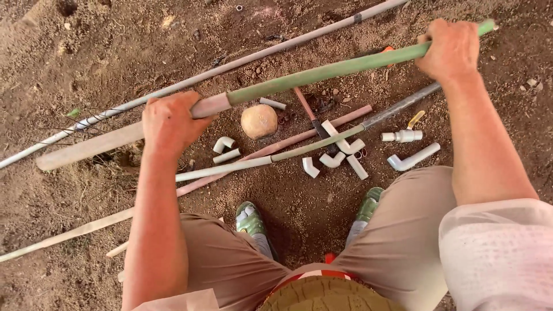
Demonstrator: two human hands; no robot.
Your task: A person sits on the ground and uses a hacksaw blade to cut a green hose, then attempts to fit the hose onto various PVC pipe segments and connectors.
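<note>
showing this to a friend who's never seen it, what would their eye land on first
Most likely the long green and pale pipe held slantwise across the middle, the left hand gripping its pale end and the right hand its green end. Next, the round tan stone just below it on the bare dirt, beside a scatter of white pipe elbows and other long pipes.
</note>
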